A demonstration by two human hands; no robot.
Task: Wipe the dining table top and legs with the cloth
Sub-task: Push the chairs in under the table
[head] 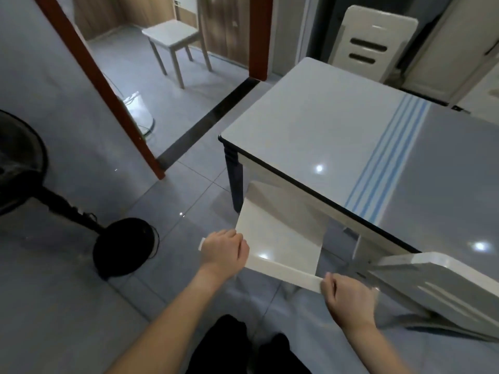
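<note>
Head view: you stand at the near corner of the bench (337, 125), looking down at a glossy top that is pale grey on the left and darker grey on the right, with a band of blue stripes (388, 157) between the two and a black rim along its edge. The bench fills the right half of the view, its corner pointing toward the doorway, and one dark leg (234, 182) shows below that corner, standing on the grey tiled floor (81, 292).

Just beside that leg, a white seat (280, 238) juts out from under the bench's near edge, its far part hidden below the top. Your left grip (224, 252) is clenched on the seat's left front corner, fingers curled over the top. Your right grip (348, 299) is clenched round the right end of the same front edge. Both forearms reach in from the bottom of the view, above your dark trousers (229, 344).

To the right of your right grip, a white slatted chair back (437, 282) leans low beside the bench. A second white chair (375, 36) stands at the bench's far end. On the left, a black fan on a round base (122, 247) stands on the floor, well apart from the bench. Past a red-brown door frame (94, 76), a white stool (172, 39) stands in the next room.
</note>
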